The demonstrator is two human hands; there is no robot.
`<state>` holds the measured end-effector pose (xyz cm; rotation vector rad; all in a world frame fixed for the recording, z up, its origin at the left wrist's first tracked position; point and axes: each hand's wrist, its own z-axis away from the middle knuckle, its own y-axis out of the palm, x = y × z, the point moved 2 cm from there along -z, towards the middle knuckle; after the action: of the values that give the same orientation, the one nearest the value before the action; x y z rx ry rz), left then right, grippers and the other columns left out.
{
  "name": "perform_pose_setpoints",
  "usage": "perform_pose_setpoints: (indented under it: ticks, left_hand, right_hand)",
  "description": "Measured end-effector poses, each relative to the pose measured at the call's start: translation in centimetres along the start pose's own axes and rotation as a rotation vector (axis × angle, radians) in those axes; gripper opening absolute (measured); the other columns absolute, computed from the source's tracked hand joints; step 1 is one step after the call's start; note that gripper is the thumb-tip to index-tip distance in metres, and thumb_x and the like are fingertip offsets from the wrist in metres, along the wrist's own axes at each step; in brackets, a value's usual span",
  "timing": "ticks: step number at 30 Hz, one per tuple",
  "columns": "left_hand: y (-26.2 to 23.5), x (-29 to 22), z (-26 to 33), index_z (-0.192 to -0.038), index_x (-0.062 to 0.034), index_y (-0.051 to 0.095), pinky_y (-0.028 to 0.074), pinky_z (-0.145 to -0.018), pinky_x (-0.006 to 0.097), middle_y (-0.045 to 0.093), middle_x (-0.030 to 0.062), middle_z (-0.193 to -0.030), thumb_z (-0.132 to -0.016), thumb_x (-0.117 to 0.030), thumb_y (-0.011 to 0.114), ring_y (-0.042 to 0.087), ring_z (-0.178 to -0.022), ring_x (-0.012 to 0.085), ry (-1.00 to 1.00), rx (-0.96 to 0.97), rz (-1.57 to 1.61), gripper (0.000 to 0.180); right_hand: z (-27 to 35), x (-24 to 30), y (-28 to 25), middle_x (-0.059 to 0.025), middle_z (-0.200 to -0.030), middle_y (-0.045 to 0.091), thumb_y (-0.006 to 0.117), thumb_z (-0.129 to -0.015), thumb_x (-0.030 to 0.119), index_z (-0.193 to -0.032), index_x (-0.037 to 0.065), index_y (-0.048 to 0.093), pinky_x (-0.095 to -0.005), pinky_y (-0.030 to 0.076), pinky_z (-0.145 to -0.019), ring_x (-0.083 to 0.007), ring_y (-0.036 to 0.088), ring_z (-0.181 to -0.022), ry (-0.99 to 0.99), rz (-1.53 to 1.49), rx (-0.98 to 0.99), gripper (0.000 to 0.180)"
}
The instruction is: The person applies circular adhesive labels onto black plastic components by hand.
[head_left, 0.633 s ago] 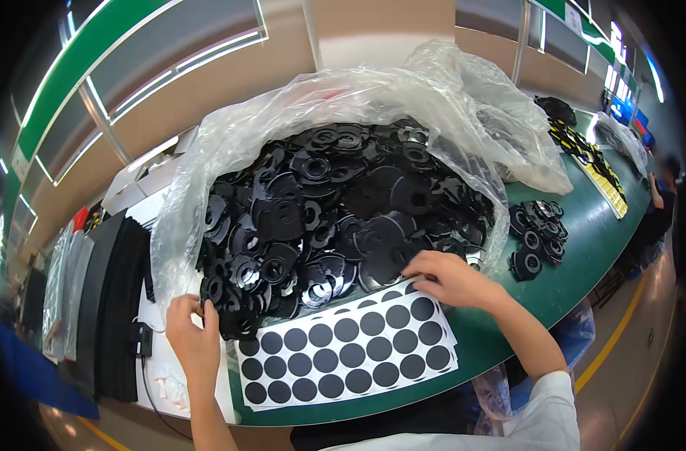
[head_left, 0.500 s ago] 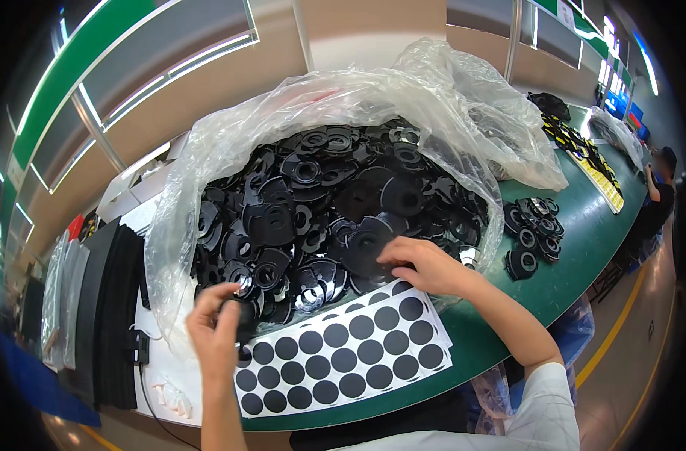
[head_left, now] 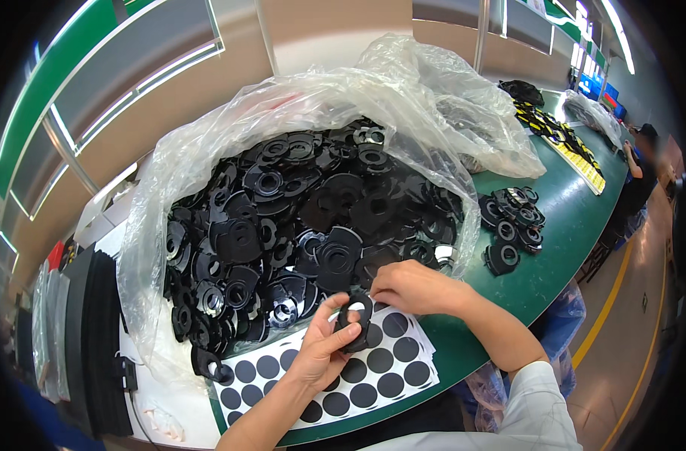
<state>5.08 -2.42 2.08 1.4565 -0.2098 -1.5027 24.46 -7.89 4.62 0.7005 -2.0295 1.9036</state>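
Item held: one flat black plastic part with a round central hole (head_left: 355, 319), lifted just above the sticker sheet at the near table edge, between both hands. Through its hole shows something pale; whether this is sheet or backing cannot be told.

Left hand (head_left: 322, 353): comes up from the lower edge, palm toward the camera, fingers curled about the lower side of the part, thumb against its rim. The grip looks meant to keep the face of the part turned up and steady.

Right hand (head_left: 412, 288): reaches in from the right, fingers bent and closed on the upper edge of the same part, fingertips at or near the hole. Whether they pinch anything besides cannot be told.

Beneath: white backing sheet carrying rows of black round adhesive dots (head_left: 373, 368), lying flat, partly tucked under the bag's front, close under the hands for short reach.

Behind: large clear plastic bag (head_left: 207, 173), its mouth rolled open, heaped with loose black plastic parts (head_left: 298, 210) of like kind.

Right of bag: small separate pile of black ring-shaped parts (head_left: 512, 225) on the green table top (head_left: 561, 255).

Left: dark flat stacked strips (head_left: 95, 338) standing on edge.

Far right: another person (head_left: 643, 169) at the same bench.
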Motion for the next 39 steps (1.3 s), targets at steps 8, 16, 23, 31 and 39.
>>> perform_pose_setpoints:
  ticks: [8, 16, 23, 31, 39]
  left_hand:
    - [-1.8, 0.6, -0.4, -0.135, -0.0099, 0.041, 0.048, -0.097, 0.047, 0.054, 0.0095, -0.117, -0.09, -0.009, 0.061, 0.057, -0.107, 0.023, 0.038, 0.017, 0.071, 0.049]
    - [-1.2, 0.3, -1.1, -0.134, -0.0083, 0.038, 0.045, -0.102, 0.05, 0.052, 0.0164, -0.12, -0.097, -0.057, 0.011, 0.049, -0.123, 0.036, -0.042, 0.046, 0.053, 0.067]
    - [-1.8, 0.4, -1.8, -0.132, -0.0065, 0.041, 0.047, -0.097, 0.044, 0.053, 0.0165, -0.118, -0.097, -0.058, 0.015, 0.046, -0.125, 0.038, -0.042, 0.048, 0.083, 0.068]
    - [-1.7, 0.3, -1.9, -0.131, -0.0061, 0.041, 0.047, -0.095, 0.042, 0.05, 0.0177, -0.123, -0.097, -0.058, 0.018, 0.044, -0.127, 0.0393, -0.013, 0.007, 0.111, 0.067]
    - [-1.5, 0.2, -1.8, -0.133, -0.0047, 0.041, 0.049, -0.091, 0.038, 0.052, 0.0165, -0.121, -0.098, -0.057, 0.016, 0.051, -0.12, 0.0312, -0.019, 0.018, 0.125, 0.068]
  right_hand:
    - [1.9, 2.1, -1.6, -0.0137, -0.086, 0.066, 0.076, -0.069, 0.016, -0.089, 0.001, 0.067, -0.0373, 0.051, -0.071, -0.0305, 0.064, -0.081, 0.117, -0.11, 0.36, 0.027]
    - [1.7, 2.5, -0.3, -0.0144, -0.087, 0.065, 0.083, -0.06, 0.016, -0.085, -0.002, 0.062, -0.0387, 0.049, -0.075, -0.0333, 0.063, -0.085, 0.125, 0.117, 0.205, 0.037]
    - [0.5, 1.5, -0.5, -0.0147, -0.088, 0.063, 0.083, -0.06, 0.017, -0.081, -0.002, 0.061, -0.0384, 0.049, -0.074, -0.0323, 0.062, -0.085, 0.151, 0.02, 0.346, 0.036]
    - [3.2, 6.0, 1.6, -0.0095, -0.081, 0.06, 0.064, -0.07, 0.009, -0.072, 0.002, 0.061, -0.0365, 0.052, -0.064, -0.0264, 0.06, -0.083, 0.019, 0.458, 0.1, 0.008]
    - [3.6, 8.7, -2.0, -0.001, -0.074, 0.063, 0.067, -0.078, 0.009, -0.081, 0.004, 0.062, -0.0313, 0.05, -0.064, -0.0151, 0.061, -0.075, -0.351, -0.149, 0.255, 0.007]
